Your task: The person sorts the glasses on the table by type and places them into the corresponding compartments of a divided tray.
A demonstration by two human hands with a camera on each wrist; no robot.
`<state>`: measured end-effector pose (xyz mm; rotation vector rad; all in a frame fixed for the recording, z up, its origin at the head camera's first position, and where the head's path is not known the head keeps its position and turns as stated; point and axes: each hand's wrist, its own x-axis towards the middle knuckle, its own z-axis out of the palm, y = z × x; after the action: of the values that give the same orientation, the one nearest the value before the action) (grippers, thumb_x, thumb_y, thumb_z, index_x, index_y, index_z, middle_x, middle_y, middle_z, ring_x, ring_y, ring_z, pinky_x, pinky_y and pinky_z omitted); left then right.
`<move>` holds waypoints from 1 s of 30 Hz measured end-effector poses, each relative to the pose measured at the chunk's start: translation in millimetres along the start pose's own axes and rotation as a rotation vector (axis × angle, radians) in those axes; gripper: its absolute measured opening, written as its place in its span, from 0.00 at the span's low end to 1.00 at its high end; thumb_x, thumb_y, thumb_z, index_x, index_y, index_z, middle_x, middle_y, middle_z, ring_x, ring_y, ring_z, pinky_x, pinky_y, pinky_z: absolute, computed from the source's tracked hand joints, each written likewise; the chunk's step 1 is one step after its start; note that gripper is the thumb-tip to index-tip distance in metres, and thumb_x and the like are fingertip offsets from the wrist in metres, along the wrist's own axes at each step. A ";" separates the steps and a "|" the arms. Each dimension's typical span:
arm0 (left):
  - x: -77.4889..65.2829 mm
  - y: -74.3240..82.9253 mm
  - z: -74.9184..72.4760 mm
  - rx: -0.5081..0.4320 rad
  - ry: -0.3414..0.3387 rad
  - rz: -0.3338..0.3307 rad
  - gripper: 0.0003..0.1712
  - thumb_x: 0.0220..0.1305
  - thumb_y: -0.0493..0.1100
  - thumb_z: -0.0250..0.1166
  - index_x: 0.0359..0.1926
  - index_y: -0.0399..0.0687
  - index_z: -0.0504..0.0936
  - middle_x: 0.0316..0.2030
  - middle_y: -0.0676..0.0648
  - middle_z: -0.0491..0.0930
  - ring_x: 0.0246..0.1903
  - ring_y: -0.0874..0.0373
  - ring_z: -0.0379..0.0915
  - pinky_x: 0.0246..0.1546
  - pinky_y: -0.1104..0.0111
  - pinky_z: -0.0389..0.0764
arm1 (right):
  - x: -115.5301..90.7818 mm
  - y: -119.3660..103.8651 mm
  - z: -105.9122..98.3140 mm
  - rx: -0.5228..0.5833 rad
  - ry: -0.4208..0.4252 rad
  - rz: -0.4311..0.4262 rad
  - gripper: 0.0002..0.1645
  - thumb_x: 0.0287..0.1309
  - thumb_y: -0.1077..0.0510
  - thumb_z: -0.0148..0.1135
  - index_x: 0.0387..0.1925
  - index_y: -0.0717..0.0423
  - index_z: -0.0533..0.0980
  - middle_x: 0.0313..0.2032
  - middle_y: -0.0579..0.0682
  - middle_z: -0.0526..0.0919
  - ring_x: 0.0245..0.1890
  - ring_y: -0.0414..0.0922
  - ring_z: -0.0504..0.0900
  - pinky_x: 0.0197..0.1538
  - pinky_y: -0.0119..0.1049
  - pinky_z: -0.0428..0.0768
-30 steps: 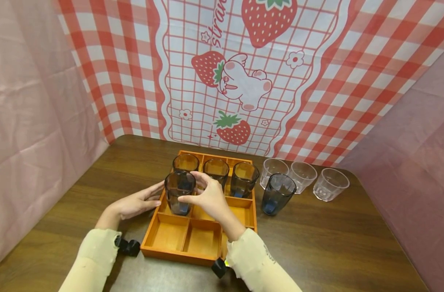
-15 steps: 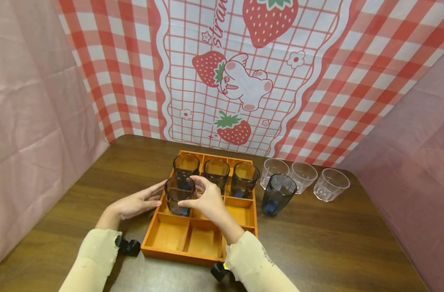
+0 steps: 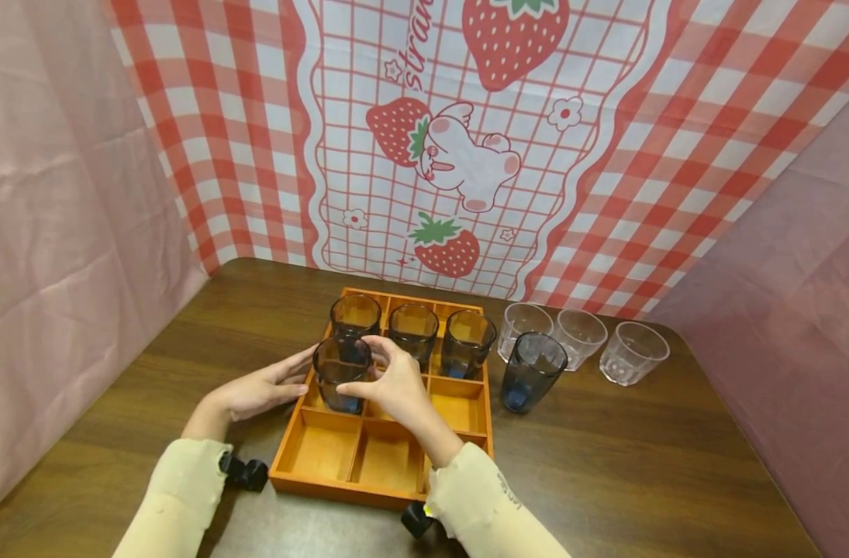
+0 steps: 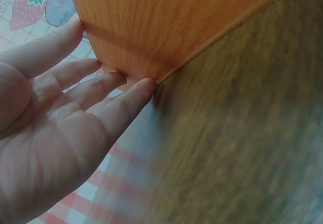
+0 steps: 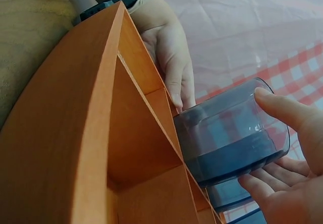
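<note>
- Nearest, the front wall of the wooden tray [image 3: 340, 488] is set on the counter [image 3: 605, 465]; the front-right compartment is partly covered by the right sleeve [image 3: 490, 504].
- The tray's left side is touched by the left hand [image 3: 260, 387], whose fingers are extended with nothing gripped. Should that side be pushed too hard, the tray could be slid and its glasses jolted.
- The held glass [image 3: 335, 373] is pinched between the thumb and fingers of the right hand [image 3: 399, 384], above or within the left compartment of the second row from the front. Through a slip on its smooth wall or an uneven release, it could be tipped against a divider. The compartment floor is hidden, so full seating cannot be confirmed.
- Just behind, the rear-left glass [image 3: 355, 312] could be knocked if the held glass were leaned backward; its base is hidden.
- The rear-middle glass [image 3: 413, 329] is partly masked by the right hand and could be bumped by its knuckles; beside it stands the rear-right glass [image 3: 468, 341].
- Right of the tray, the loose dark glass [image 3: 533, 372] is stood on the counter. By it the left clear glass [image 3: 522, 325] is partly covered; contact cannot be judged.
- Beyond, the checked cloth [image 3: 710, 170] is cut off at the top.
</note>
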<state>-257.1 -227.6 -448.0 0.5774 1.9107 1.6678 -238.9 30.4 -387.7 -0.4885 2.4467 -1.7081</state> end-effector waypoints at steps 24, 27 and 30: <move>-0.1 2.9 2.7 0.012 0.004 -0.004 0.43 0.74 0.40 0.50 0.77 0.49 0.33 0.76 0.35 0.30 0.75 0.36 0.30 0.70 0.42 0.47 | -2.5 -5.5 7.7 -0.021 0.065 0.050 0.45 0.44 0.53 0.78 0.64 0.53 0.68 0.62 0.52 0.75 0.63 0.51 0.74 0.61 0.45 0.76; -0.1 2.6 2.9 0.009 0.006 -0.002 0.43 0.74 0.40 0.50 0.77 0.49 0.33 0.76 0.35 0.30 0.75 0.36 0.30 0.70 0.41 0.46 | -4.7 -6.5 7.0 -0.032 0.060 0.053 0.45 0.45 0.52 0.77 0.65 0.53 0.67 0.63 0.53 0.73 0.64 0.51 0.72 0.63 0.46 0.75; 0.0 1.8 2.4 0.009 0.003 0.005 0.43 0.74 0.41 0.50 0.77 0.49 0.33 0.76 0.35 0.30 0.75 0.36 0.30 0.71 0.43 0.47 | -8.4 -7.8 2.8 -0.025 0.058 0.044 0.45 0.47 0.52 0.76 0.65 0.54 0.66 0.64 0.53 0.72 0.66 0.51 0.70 0.64 0.47 0.74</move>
<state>-255.6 -225.5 -446.4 0.5842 1.9209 1.6655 -228.7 28.2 -382.2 -0.3893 2.5026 -1.6995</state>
